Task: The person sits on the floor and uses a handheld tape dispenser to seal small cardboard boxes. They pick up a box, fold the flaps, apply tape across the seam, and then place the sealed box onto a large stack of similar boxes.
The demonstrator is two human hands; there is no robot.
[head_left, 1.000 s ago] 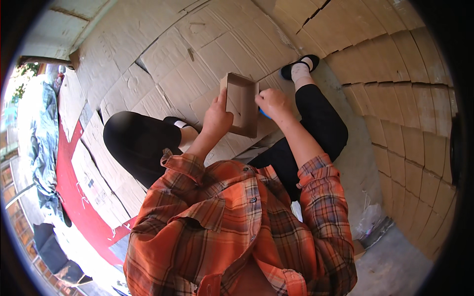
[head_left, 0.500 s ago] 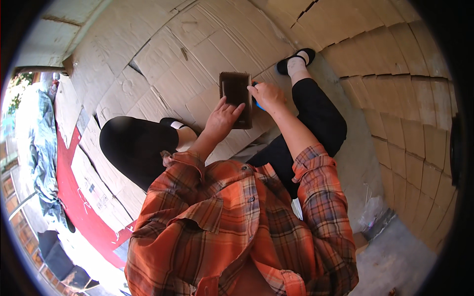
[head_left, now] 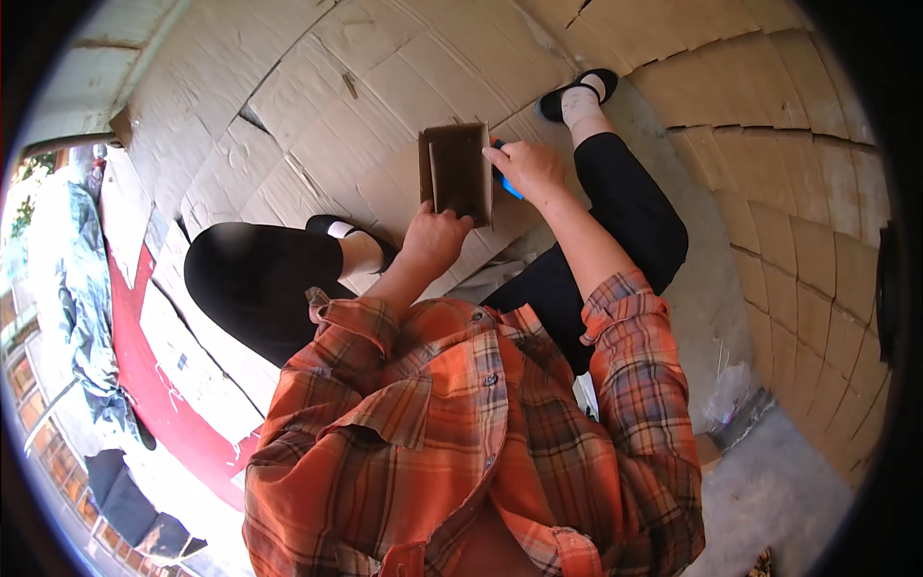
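Observation:
A small open brown cardboard box (head_left: 426,171) is in front of me, its hollow inside facing up. My left hand (head_left: 435,238) is closed on the near edge of the box, with fingertips over the rim. At the right side of the box, my right hand (head_left: 532,171) is closed around a blue object (head_left: 509,186). Only a bright blue strip and a dark end of it show, so its kind is unclear. The right fingertips are close to the right wall of the box.
Flattened cardboard sheets (head_left: 317,106) cover the floor. Stacked cardboard (head_left: 769,183) rises along the right side. My black-trousered legs lie bent on both sides of the box. A red sheet (head_left: 183,385) and a silvery cover (head_left: 87,288) are at the left; a clear plastic bag (head_left: 728,389) lies at the right.
The box has shifted slightly up in the view. My left fingers, earlier stretched across the box opening, now curl at its near edge. More of the blue object shows by my right hand.

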